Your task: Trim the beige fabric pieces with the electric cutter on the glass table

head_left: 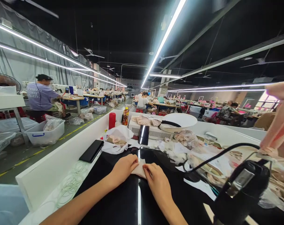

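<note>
Pale-pink flat fabric piece [139, 170] was pinched at the glossy black tabletop [116, 206] by left hand [123, 169] and right hand [158, 182], fingertips nearly closed; edge-handling was apparently underway, steady control judged necessary next.

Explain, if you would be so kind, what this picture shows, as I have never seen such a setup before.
There is no robot here: a person works with two bare hands, and a camera worn on their head looks forward and down. The left hand and the right hand pinch a small, pale pink piece of what looks like fabric over a glossy black tabletop. Beyond it stand a black, phone-like slab and, to its left, a white plastic bag. On the right lie a heap of pale cloth and clear plastic and, nearer, a bulky black device whose purpose I cannot tell. Past the low white panel, a person in a lilac shirt sits.
</note>
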Motion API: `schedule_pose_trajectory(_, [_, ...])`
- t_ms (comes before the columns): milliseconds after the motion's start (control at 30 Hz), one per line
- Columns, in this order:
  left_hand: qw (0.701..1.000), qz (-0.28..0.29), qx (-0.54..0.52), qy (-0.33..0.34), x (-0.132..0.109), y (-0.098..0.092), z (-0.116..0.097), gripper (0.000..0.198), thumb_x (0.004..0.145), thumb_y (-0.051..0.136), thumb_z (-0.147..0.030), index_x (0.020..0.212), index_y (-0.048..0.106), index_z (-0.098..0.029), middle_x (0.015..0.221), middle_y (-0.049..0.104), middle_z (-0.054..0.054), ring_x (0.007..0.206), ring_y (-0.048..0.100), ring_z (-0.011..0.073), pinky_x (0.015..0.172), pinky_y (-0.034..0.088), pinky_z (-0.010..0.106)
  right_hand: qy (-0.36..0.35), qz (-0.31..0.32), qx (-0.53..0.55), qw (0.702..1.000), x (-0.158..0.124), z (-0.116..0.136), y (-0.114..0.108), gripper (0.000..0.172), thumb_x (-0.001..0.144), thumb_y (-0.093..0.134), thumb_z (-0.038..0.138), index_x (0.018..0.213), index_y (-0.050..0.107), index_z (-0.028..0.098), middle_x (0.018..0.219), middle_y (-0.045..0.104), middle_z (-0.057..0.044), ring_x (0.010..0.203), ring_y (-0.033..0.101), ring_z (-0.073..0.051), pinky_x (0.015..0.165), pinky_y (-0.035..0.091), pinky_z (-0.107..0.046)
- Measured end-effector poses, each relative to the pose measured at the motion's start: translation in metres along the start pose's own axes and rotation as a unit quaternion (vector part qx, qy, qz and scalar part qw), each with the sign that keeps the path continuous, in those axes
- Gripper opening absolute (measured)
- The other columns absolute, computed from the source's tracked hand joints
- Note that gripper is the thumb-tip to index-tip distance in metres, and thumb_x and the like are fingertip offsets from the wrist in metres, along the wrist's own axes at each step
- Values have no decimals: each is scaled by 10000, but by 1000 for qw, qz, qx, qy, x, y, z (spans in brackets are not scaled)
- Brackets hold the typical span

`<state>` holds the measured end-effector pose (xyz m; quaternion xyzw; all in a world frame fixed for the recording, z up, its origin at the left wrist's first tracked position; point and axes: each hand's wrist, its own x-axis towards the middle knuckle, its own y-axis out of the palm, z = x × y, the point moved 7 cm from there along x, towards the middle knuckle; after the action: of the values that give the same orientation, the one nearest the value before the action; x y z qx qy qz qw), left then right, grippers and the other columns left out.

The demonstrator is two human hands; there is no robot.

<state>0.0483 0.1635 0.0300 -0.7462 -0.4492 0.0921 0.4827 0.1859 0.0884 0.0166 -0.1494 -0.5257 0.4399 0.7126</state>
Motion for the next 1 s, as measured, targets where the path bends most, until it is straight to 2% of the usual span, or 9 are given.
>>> schedule_pose_trajectory(100, [996,20,88,-3,4,9,3,177,1021,639,-306,1099,668,-150,1080,686,56,967,677,212,886,571,422,-7,6,-52,999,3,-1,8,293,1051,472,230,908,728,218,830,691,-48,781,631,-238,720,430,-351])
schedule_pose_trajectory(267, [983,47,177,-5,1,19,4,246,1021,649,-344,1180,660,-156,1163,685,76,1004,690,221,884,595,427,-22,7,-110,994,3,0,15,201,979,584,120,868,719,219,813,698,-35,773,618,-242,686,379,-349])
schedule_pose_trajectory(400, [974,54,222,-3,1,25,6,246,1020,652,-344,1176,660,-154,1152,686,74,984,692,214,865,600,415,-39,-8,-123,992,3,6,17,227,948,591,76,796,699,206,796,695,-52,747,626,-247,671,410,-354])
schedule_pose_trajectory(500, [970,43,241,12,1,25,5,194,1021,647,-322,1110,676,-152,1107,690,61,984,683,215,868,587,411,-64,-28,-117,991,-3,24,9,216,888,601,18,927,716,197,980,741,-100,870,667,-275,752,482,-383])
schedule_pose_trajectory(567, [969,29,242,36,0,20,1,144,1027,624,-284,1032,697,-160,1077,690,58,1008,666,231,882,562,407,-95,-37,-105,989,-14,45,-2,295,857,627,14,1068,704,204,1119,746,-105,1010,675,-288,865,507,-407])
schedule_pose_trajectory(633, [970,11,236,60,-2,14,-4,122,1020,598,-206,1001,708,-156,1096,685,77,1044,645,250,920,527,416,-131,-36,-93,986,-30,68,-15,269,860,671,78,1077,692,237,1109,755,-53,1014,687,-253,904,513,-375])
schedule_pose_trajectory(767, [970,-20,215,112,-8,6,-16,189,1029,515,-163,1039,703,-142,1146,670,108,1076,614,279,975,464,465,-218,-47,-58,973,-73,96,-45,38,946,635,271,911,650,277,863,746,78,769,697,-116,739,515,-233])
schedule_pose_trajectory(900, [968,-10,194,161,-21,14,-40,219,1041,494,-200,1009,708,-168,1040,682,75,945,630,261,862,471,424,-209,-68,-51,974,-112,74,-93,341,1072,441,349,789,605,252,638,678,72,536,635,-108,523,446,-250])
schedule_pose_trajectory(1000, [963,28,172,206,-37,32,-69,214,1051,494,-194,988,699,-192,961,670,39,878,639,228,808,455,376,-114,-20,-80,990,-136,29,-136,250,1067,465,253,916,664,237,731,723,19,614,688,-138,598,514,-240])
